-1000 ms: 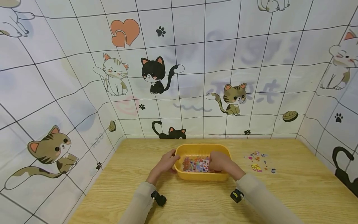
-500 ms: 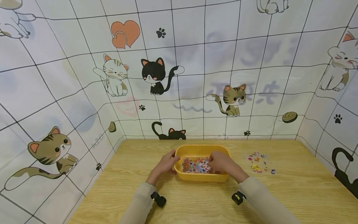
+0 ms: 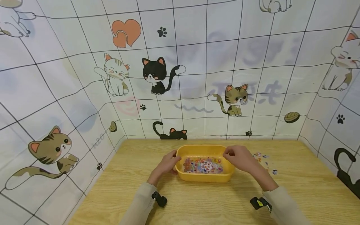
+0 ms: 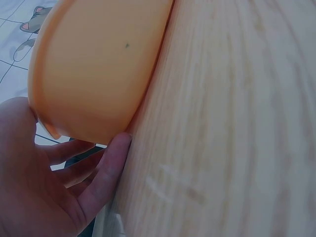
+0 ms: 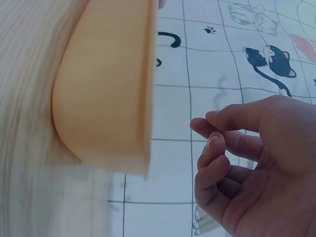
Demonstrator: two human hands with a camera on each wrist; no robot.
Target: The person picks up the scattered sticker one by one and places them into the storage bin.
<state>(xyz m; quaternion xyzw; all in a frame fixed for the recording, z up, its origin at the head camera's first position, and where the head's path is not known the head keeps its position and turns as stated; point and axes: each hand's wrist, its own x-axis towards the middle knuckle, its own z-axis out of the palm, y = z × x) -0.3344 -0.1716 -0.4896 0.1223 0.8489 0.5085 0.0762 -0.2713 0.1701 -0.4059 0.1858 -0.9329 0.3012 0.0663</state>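
Note:
A yellow plastic basin (image 3: 205, 178) stands on the wooden table. Small colourful flat pieces (image 3: 194, 165) that look like stickers or sequins cover its bottom, among them a larger white cat-like face (image 3: 207, 166). My left hand (image 3: 169, 161) grips the basin's left end, thumb over the rim and fingers against the outer wall, as the left wrist view confirms. Above the basin's right rim is my right hand (image 3: 240, 157), its thumb and index fingertips (image 5: 200, 126) together and the other fingers curled. Whether a small piece is hidden between these tips cannot be seen.
Several small colourful pieces (image 3: 265, 162) lie scattered on the table (image 3: 197, 203), right of the basin and partly behind my right hand. A white cloth wall (image 3: 194, 103) with grid lines and cartoon cats encloses the table at the back and sides.
My right hand has lifted out of the basin and moved right to above its right rim, uncovering the pieces there. My left hand has stayed on the basin's left end.

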